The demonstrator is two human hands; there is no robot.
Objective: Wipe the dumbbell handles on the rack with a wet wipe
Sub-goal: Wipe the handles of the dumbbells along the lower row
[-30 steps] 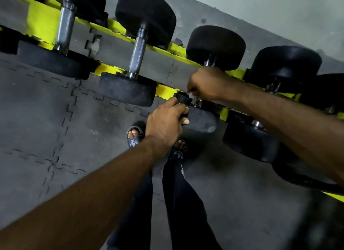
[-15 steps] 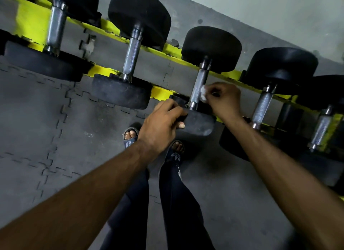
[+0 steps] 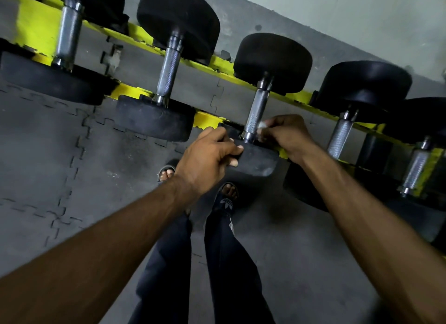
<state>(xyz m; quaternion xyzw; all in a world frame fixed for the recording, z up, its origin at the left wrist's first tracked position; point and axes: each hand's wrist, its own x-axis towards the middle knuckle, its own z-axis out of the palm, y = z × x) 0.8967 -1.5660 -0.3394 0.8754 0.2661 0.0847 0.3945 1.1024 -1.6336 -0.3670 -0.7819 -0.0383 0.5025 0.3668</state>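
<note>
The wet wipe (image 3: 261, 125) (a small white wad) sat against the lower end of the middle dumbbell handle (image 3: 256, 110), pinched in the grip of the right hand (image 3: 288, 136). The left hand (image 3: 207, 159) clenched that dumbbell's near head (image 3: 259, 160), which rested on the yellow rack (image 3: 205, 119).

Bare forearms (image 3: 115, 241); dark navy trousers (image 3: 231, 263); logo-marked slide sandals (image 3: 225, 203).
</note>
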